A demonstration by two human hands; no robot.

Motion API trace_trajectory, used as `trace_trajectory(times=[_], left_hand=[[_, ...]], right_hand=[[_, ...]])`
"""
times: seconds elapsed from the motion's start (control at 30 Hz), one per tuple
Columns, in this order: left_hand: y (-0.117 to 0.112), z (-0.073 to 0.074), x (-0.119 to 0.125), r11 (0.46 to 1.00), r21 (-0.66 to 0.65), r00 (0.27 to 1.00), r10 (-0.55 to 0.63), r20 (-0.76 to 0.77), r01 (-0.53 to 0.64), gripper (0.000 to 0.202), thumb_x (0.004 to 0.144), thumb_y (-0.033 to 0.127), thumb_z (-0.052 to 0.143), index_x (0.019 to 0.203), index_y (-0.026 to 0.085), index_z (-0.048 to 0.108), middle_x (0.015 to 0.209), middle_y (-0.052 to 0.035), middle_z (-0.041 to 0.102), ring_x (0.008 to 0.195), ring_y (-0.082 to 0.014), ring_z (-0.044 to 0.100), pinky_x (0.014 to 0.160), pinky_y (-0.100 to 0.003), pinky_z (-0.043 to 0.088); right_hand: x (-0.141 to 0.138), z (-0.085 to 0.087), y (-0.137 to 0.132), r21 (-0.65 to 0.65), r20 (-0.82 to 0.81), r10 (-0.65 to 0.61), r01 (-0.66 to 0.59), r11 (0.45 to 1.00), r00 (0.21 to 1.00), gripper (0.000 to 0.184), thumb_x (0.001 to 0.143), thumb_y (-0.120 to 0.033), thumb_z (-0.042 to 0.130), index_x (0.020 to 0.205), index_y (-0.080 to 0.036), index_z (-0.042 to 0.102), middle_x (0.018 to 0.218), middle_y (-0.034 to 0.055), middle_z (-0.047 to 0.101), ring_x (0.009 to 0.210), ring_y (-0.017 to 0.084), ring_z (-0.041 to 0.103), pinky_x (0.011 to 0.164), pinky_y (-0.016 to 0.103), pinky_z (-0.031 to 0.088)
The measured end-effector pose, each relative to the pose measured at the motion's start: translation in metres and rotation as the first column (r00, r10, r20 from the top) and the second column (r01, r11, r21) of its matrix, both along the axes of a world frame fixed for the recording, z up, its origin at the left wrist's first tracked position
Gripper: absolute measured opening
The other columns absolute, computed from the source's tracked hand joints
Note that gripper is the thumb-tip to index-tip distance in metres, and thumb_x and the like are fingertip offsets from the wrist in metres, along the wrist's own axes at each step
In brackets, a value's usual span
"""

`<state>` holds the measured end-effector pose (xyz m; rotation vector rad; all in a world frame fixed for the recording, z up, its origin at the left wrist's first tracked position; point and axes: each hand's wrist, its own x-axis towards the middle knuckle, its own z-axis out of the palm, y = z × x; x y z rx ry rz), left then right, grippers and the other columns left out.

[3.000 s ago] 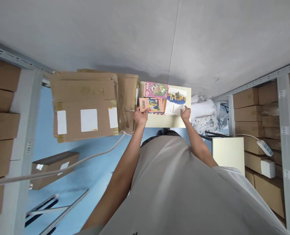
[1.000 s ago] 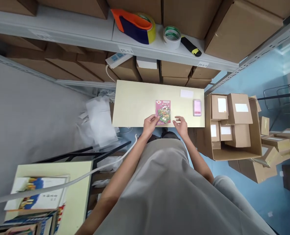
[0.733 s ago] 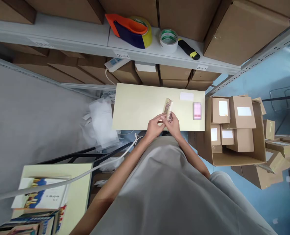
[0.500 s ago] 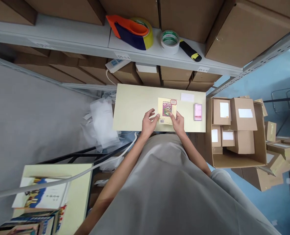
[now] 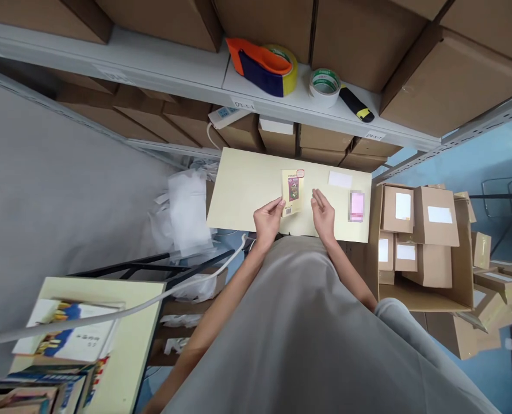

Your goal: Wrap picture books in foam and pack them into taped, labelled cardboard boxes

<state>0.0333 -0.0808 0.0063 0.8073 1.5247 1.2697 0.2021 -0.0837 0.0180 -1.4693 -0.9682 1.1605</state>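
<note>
A small book (image 5: 292, 192) shows its pale yellow back cover with a barcode, tilted up on edge above the cream table (image 5: 243, 190). My left hand (image 5: 268, 218) pinches its lower left corner. My right hand (image 5: 324, 211) hovers just right of the book with fingers stretched out, holding nothing. A white label (image 5: 339, 179) and a pink card (image 5: 356, 206) lie on the table's right part.
A shelf above the table holds an orange tape dispenser (image 5: 262, 65), a tape roll (image 5: 324, 85) and a black-yellow cutter (image 5: 356, 105) among cardboard boxes. An open carton of small boxes (image 5: 415, 236) stands right of the table. A second table with stacked books (image 5: 61, 339) is lower left.
After I carried the book from the stack to this table and flipped it to its back cover, my left hand now tips it up while my right hand has let go.
</note>
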Motion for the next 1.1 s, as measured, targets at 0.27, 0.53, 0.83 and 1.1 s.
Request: trace_trajectory(times=[0.27,0.53,0.83,1.1], left_hand=[[-0.017,0.027,0.015,0.869,0.331,0.890,-0.225,-0.397,0.368,0.027,0.105,0.050,0.076,0.108,0.030,0.093,0.120,-0.0076,0.089,0.115,-0.0301,0.085,0.113,-0.051,0.066],[0.009,0.008,-0.020,0.999,0.013,0.999,-0.043,0.018,0.043,0.067,0.081,0.073,0.094,0.118,0.018,0.089,0.128,-0.0175,0.086,0.117,-0.0329,0.080,0.109,-0.049,0.065],[0.004,-0.005,-0.013,0.991,-0.131,0.969,0.068,0.239,-0.038,0.068,0.059,0.060,0.108,0.107,0.016,0.091,0.111,-0.0133,0.089,0.105,-0.0310,0.084,0.105,-0.049,0.069],[-0.012,0.030,0.008,0.934,0.202,0.955,-0.277,-0.109,0.294,0.040,0.094,0.062,0.087,0.104,0.024,0.093,0.118,-0.0113,0.089,0.111,-0.0287,0.085,0.110,-0.047,0.069]], right_hand=[[-0.020,0.020,0.009,0.002,-0.107,0.088,-0.089,0.996,0.990,0.067,0.092,-0.077,0.082,0.122,-0.017,0.086,0.123,0.0128,0.088,0.121,0.034,0.084,0.107,0.047,0.072],[-0.005,0.009,0.008,-0.082,-0.220,0.041,-0.060,0.995,0.975,0.074,0.084,-0.079,0.087,0.129,-0.021,0.088,0.135,0.0100,0.087,0.131,0.035,0.080,0.112,0.052,0.068],[-0.003,0.007,0.007,-0.059,-0.006,-0.120,0.120,0.991,0.993,0.080,0.094,-0.076,0.077,0.146,-0.015,0.077,0.153,0.0205,0.077,0.144,0.035,0.075,0.126,0.056,0.060],[-0.023,0.026,0.009,-0.037,-0.039,0.071,-0.072,0.997,0.997,0.069,0.085,-0.079,0.087,0.118,-0.018,0.084,0.120,0.0148,0.088,0.119,0.033,0.084,0.106,0.045,0.071]])
